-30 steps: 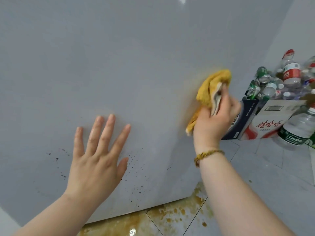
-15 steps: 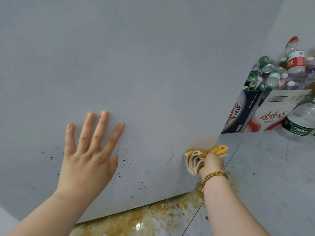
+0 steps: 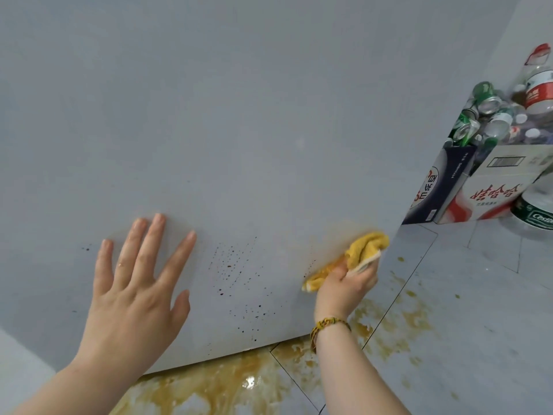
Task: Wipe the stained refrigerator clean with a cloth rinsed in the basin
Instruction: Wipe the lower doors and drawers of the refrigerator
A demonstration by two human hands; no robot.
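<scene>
The grey refrigerator side (image 3: 239, 115) fills most of the view. Dark specks (image 3: 236, 283) dot its lower part, and a faint yellowish smear sits near its lower right edge. My left hand (image 3: 134, 289) lies flat on the panel with fingers spread. My right hand (image 3: 344, 286) grips a bunched yellow cloth (image 3: 362, 250) and presses it on the panel by the right edge, just right of the specks. A braided bracelet circles my right wrist. No basin is in view.
A brownish-yellow spill (image 3: 227, 384) spreads over the grey floor tiles under and right of the refrigerator. At the right stand cardboard boxes (image 3: 490, 187) with cans and plastic bottles (image 3: 538, 82) piled on and beside them.
My right hand swept the cloth down the panel's right edge to near the floor, then came back up a little. My left hand stayed flat on the panel.
</scene>
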